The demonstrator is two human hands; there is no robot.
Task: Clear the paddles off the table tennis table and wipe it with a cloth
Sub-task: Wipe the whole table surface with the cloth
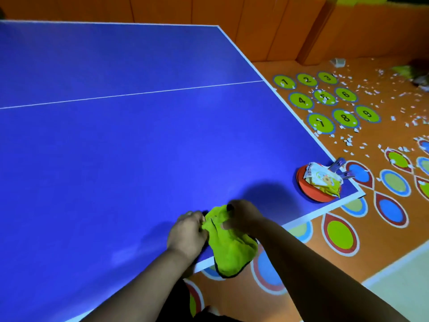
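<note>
Both hands are on a lime-green cloth (229, 246) at the near edge of the blue table tennis table (116, 140). The left hand (188, 231) has its fingers curled into the cloth's left side, and the right hand (243, 216) grips the bunched top of it from the right, with the thumb tucked against the fabric. The cloth's upper part lies over the table surface, while its lower part, trimmed with a dark border, hangs past the white edge line toward the floor. To the right, in the table's near right corner, the paddles (310, 192) lie stacked with their red faces up and their purple handles (339, 164) pointing off toward the far right, over the table's edge. A crumpled white and yellow wrapper (322, 177) rests on top of them. They lie well apart from the hands. A thin white centre line crosses the table further away. Beyond the right edge, the orange floor carries green numbered circles (325, 96), scattered paper scraps (371, 89), and larger coloured rings nearer the person.
</note>
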